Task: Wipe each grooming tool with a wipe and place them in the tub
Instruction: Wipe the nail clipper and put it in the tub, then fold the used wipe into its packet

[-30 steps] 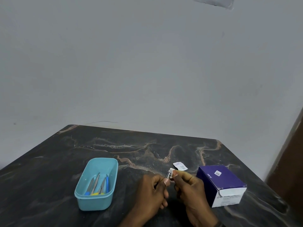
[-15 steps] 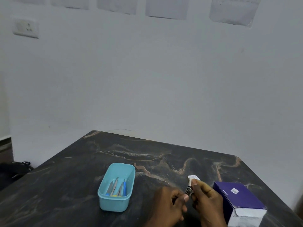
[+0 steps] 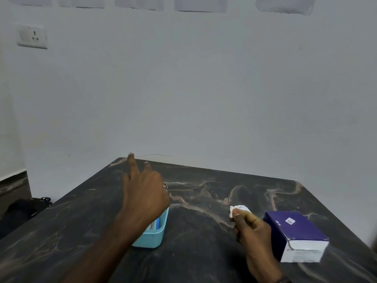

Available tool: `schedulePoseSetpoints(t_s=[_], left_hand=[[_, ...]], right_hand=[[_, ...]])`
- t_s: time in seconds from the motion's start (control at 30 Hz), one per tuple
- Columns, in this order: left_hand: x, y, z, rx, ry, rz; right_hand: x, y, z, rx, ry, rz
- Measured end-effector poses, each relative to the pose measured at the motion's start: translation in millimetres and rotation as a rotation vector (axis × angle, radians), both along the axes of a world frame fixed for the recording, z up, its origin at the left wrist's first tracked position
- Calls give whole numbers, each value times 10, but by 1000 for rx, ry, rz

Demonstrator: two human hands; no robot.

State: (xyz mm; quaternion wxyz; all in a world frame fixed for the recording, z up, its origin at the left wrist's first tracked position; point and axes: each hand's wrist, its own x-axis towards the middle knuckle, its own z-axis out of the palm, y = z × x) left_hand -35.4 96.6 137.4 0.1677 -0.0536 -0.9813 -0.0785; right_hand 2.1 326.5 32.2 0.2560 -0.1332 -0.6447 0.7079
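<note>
Mostly dark marble table (image 3: 204, 252), two hands at work over it.
Seen largest to smallest: purple box (image 3: 293, 231) lying at about 4 o'clock on the tabletop; left hand (image 3: 142, 197) raised above the teal tub (image 3: 152, 237) at about 8 o'clock, two fingers stretched toward 12 o'clock, a small metal tool tip (image 3: 165, 186) peeking out at its 3 o'clock edge, though cannot tell whether gripped; tub mostly hidden beneath that hand, blue-handled tools (image 3: 157, 223) showing inside; right hand (image 3: 251, 227) between tub and box, pinching a small white wipe (image 3: 231, 211) between thumb and forefinger, other fingers curled.
</note>
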Motion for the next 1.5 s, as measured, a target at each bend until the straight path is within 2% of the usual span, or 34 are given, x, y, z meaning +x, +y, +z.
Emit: schedulePoseSetpoints(t_s=[0.13, 0.3, 0.43, 0.6, 0.73, 0.87, 1.13, 1.33, 1.5], left_hand=[[-128, 14, -226, -241, -160, 69], [-202, 40, -399, -272, -239, 29], [-161, 107, -327, -203, -188, 7], [-78, 567, -222, 44, 82, -228], [-195, 1056, -313, 363, -8, -372], [-506, 1388, -593, 567, -125, -336], [-778, 1786, -938, 578, -310, -381], [-913, 1985, -1011, 401, -336, -395], [-893, 2018, -1004, 399, -328, -400]], right_hand=[[60, -40, 40, 6, 12, 28], [77, -48, 49, 32, 35, 37], [66, -65, 64, -41, 58, 19], [30, -82, 43, -7, 60, -2], [40, -80, 46, -19, 96, -65], [61, -69, 68, -82, 178, -154], [77, -89, 98, -121, 174, -138], [28, -47, 81, -152, 184, -172], [13, -60, 57, -89, 203, -183]])
